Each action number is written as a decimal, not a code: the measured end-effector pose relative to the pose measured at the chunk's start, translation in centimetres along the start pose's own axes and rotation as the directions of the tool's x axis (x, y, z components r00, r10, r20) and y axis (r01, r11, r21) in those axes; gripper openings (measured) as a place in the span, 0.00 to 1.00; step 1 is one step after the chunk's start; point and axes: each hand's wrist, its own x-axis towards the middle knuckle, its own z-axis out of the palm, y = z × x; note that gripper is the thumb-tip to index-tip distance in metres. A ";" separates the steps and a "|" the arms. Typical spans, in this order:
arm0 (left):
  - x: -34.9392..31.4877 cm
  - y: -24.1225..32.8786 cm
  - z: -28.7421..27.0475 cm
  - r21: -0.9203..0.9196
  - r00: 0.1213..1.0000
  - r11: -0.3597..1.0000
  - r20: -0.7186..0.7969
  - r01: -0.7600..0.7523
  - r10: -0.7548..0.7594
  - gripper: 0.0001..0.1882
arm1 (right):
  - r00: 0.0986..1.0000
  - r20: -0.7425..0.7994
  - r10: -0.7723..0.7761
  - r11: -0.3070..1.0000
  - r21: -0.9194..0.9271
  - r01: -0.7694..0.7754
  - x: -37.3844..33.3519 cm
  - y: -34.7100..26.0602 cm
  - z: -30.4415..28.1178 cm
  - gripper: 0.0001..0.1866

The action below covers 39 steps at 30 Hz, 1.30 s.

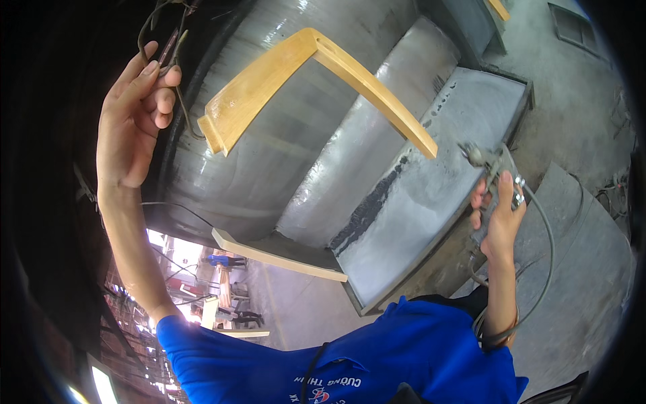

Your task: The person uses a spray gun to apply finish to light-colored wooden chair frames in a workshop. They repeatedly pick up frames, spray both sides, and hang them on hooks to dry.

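Observation:
My left hand [134, 118] is raised at the upper left, its fingers closed on a thin wire hook [183, 111]. From the hook's lower bend hangs an angled, glossy yellow-brown wooden piece [266, 77], like a chair arm with its leg. Its wide end is beside my left hand, and the narrow leg slopes down to the right. On the right, my right hand [501, 225] is wrapped round a spray gun [494, 165], whose nozzle end points toward the wooden leg across a gap. A grey hose [550, 242] loops from the gun back past my forearm.
Behind the wood stands a curved, shiny metal-like booth wall [256, 161] above a grey tray [410, 222] with dark streaks. A paler wooden bar [276, 261] hangs at the lower left. Grey sheeting [565, 242] lies on the floor at right. People work in the far background.

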 end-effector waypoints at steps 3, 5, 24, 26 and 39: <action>-0.3 -1.1 -0.1 -0.024 1.000 1.000 -0.018 -0.004 0.003 0.31 | 0.984 -0.155 0.092 0.986 -0.120 -0.112 -0.3 2.7 -4.3 0.19; -0.6 -1.8 -0.3 -0.054 1.000 0.998 -0.006 -0.021 0.020 0.31 | 0.964 -0.241 0.113 0.969 -0.190 -0.161 -0.8 4.3 -7.1 0.18; -4.4 -9.2 -4.8 -0.229 0.967 0.964 -0.241 -0.139 0.082 0.32 | 0.993 -0.037 -0.112 0.527 -0.850 0.027 -4.0 0.5 -12.2 0.19; -4.4 -9.2 -5.4 -0.232 0.970 0.957 -0.205 -0.176 0.129 0.31 | 0.995 -0.006 -0.098 0.487 -0.872 0.043 -4.3 0.1 -12.6 0.19; -3.3 -7.3 -6.1 -0.215 0.966 0.964 -0.236 -0.155 0.103 0.28 | 0.995 -0.016 0.097 0.274 -0.961 -0.042 -4.0 1.1 -15.8 0.19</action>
